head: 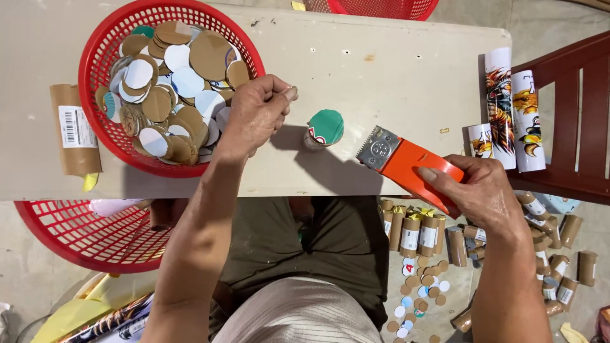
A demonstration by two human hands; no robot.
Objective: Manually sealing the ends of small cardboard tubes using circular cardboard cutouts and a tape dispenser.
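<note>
My right hand grips an orange tape dispenser with a toothed metal blade, held over the front edge of the beige table. My left hand rests on the table beside a red basket, fingers curled, thumb and forefinger pinched together; what they pinch is too small to tell. A short cardboard tube capped with a green and white disc stands upright on the table between my hands, apart from both.
The red basket holds several round cardboard discs. A brown tube with a label lies at the table's left. Printed rolls lean by a dark red chair. Several tubes and discs lie on the floor; another red basket sits below.
</note>
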